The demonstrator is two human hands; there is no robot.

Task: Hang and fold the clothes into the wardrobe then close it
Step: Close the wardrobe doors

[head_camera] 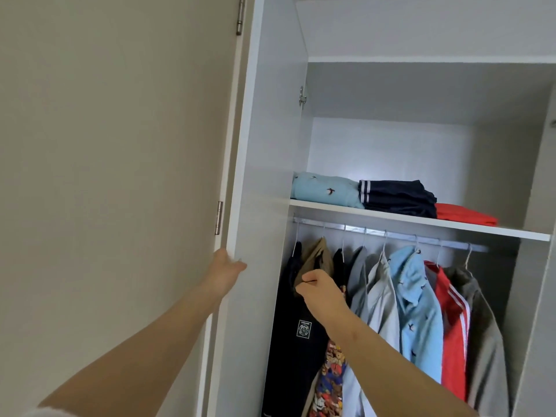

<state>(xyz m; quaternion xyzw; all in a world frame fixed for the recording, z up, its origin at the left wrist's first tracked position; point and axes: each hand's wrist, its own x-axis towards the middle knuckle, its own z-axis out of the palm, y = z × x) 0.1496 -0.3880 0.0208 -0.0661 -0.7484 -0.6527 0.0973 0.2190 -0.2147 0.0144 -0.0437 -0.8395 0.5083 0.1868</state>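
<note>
Just below the hanging rail (391, 235), pinching the khaki garment (316, 253) with the right hand (319, 291), seemingly to straighten it. Left of the rail, gripping the wardrobe door (267, 164) edge with the left hand (225, 272), probably ready for closing.

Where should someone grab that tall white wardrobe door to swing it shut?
Grip the free vertical edge of the tall white wardrobe door, coming from its left, where the left hand holds it. That edge lies farthest from the metal hinge, so a light push should swing it easiest.
</note>
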